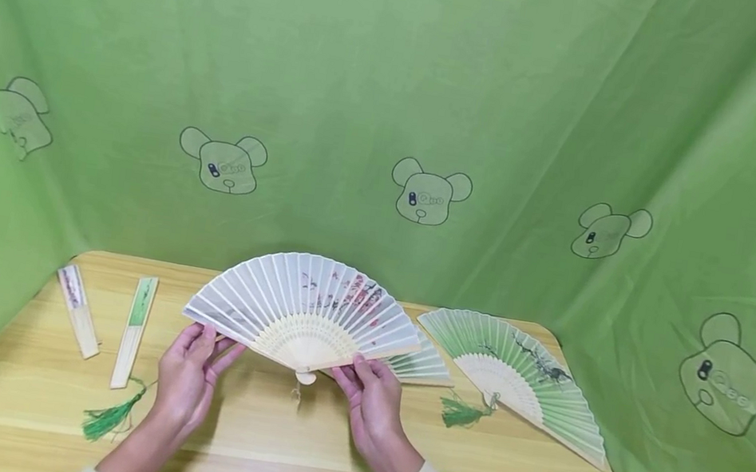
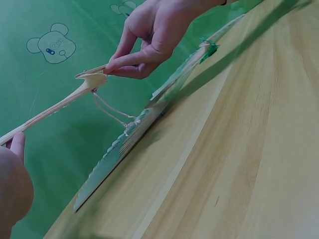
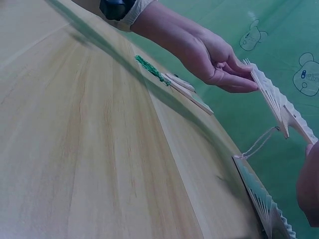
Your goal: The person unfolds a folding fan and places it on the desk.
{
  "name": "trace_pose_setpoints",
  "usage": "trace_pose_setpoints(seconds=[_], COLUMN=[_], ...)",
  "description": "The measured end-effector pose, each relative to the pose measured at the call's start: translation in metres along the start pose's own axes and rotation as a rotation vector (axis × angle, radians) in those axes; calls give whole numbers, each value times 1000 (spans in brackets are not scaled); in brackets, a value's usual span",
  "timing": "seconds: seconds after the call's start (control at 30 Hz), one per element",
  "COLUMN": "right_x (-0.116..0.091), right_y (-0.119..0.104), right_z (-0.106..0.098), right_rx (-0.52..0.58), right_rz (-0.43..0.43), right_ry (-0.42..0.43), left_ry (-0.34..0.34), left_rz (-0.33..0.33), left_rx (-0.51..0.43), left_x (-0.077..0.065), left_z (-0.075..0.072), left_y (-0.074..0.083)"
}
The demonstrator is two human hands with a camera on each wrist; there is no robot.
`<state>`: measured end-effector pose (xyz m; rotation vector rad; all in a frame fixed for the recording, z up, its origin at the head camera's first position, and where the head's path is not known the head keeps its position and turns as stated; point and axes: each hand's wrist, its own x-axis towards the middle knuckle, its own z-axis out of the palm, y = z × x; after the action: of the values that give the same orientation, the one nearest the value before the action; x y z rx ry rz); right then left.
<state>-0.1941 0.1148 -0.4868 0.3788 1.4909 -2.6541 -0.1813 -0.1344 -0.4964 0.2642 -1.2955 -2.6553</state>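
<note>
In the head view a spread white folding fan [image 1: 255, 283] with red blossoms is raised above the table, its pivot end toward me. My left hand [image 1: 187, 375] pinches its left outer rib between thumb and fingers. On the opposite rib my right hand [image 1: 374, 405] has a like pinch. A short pale cord [image 1: 296, 394] hangs from the pivot; the right wrist view also shows this cord [image 3: 259, 142]. Behind the white fan lies a spread green fan [image 1: 428, 364], partly hidden by it. The left wrist view has the held fan [image 2: 50, 112] nearly edge-on.
Another spread green fan [image 1: 565, 399] with a green tassel [image 1: 462, 412] lies on the wooden table [image 1: 272, 471] at right. At left lie a folded white fan [image 1: 77, 311] and a folded green fan [image 1: 133, 335] with its tassel [image 1: 109, 418]. Green cloth [image 1: 373, 66] walls surround the table.
</note>
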Motion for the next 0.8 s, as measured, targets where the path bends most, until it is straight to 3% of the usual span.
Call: trace_pose_setpoints(seconds=[0.3, 0.8], right_x=[1, 6], right_y=[2, 0], right_z=[-2, -5], right_rx=[14, 23], right_rz=[-19, -29], right_ry=[32, 70], left_ry=[16, 46], left_rz=[16, -64], left_rx=[-26, -56], left_x=[-3, -10], left_z=[3, 8], left_y=[-4, -2])
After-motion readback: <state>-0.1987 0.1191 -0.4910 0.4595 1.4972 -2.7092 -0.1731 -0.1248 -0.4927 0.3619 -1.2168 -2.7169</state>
